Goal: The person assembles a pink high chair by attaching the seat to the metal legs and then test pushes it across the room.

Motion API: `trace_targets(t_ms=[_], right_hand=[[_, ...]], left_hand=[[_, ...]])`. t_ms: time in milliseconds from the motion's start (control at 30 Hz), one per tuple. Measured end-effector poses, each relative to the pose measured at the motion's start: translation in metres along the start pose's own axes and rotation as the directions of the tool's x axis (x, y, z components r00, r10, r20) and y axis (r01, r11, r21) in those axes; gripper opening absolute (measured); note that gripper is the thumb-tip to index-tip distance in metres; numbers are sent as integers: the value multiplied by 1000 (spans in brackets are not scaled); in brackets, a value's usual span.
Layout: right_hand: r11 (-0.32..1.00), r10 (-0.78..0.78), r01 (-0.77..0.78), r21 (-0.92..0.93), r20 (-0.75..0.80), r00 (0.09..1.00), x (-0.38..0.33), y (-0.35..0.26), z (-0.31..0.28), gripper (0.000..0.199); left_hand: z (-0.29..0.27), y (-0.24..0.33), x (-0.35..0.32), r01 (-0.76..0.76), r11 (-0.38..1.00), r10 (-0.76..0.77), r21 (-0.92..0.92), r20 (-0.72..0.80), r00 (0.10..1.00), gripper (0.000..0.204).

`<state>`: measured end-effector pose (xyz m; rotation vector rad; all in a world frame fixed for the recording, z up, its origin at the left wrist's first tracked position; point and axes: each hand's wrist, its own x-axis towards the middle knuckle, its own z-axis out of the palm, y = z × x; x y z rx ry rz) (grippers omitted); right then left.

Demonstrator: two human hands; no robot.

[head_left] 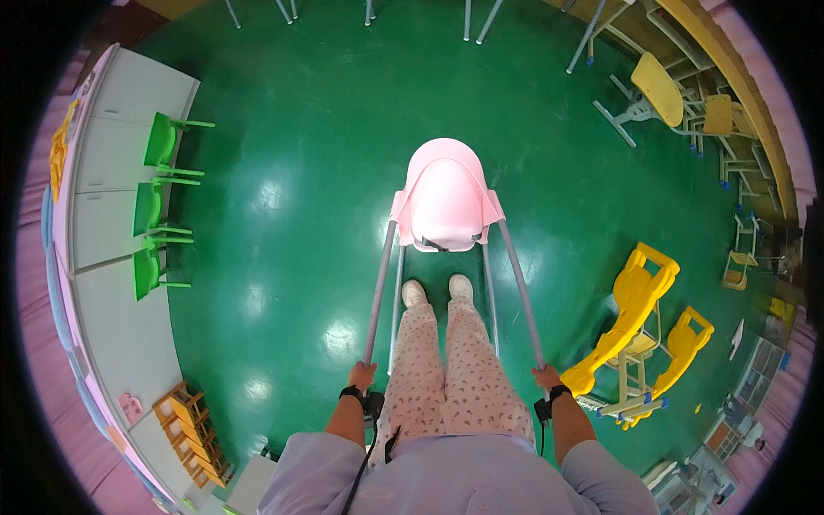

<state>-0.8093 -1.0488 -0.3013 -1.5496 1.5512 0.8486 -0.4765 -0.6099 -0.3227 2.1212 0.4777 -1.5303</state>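
Note:
A pink child's high chair (445, 193) is in front of me, its seat tipped away and its long grey legs pointing back toward me. My left hand (362, 376) is closed round the end of the left grey leg (380, 292). Around the end of the right grey leg (520, 287), my right hand (546, 378) is closed in the same way. Two thinner, paler legs run back from the seat on either side of my feet. A dark strap or buckle (433, 246) shows at the seat's near edge. Black bands with small devices sit on both wrists.
Green chairs (154, 209) line the white cabinets (116, 154) at left. A wooden rack (193, 433) stands lower left. Yellow plastic pieces (633, 300) stand close to my right, near a small wooden-topped frame. A yellow-topped desk (657, 88) and stacked chairs fill the far right.

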Motion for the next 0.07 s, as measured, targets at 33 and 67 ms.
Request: trace_targets(t_ms=[33, 67], right_hand=[[996, 82, -83, 34, 10, 997, 3, 10, 4, 35], [995, 87, -88, 42, 19, 996, 3, 12, 13, 35]], left_hand=[[7, -14, 16, 20, 999, -18, -39, 49, 999, 39], [8, -29, 27, -1, 999, 2, -49, 24, 1000, 40]])
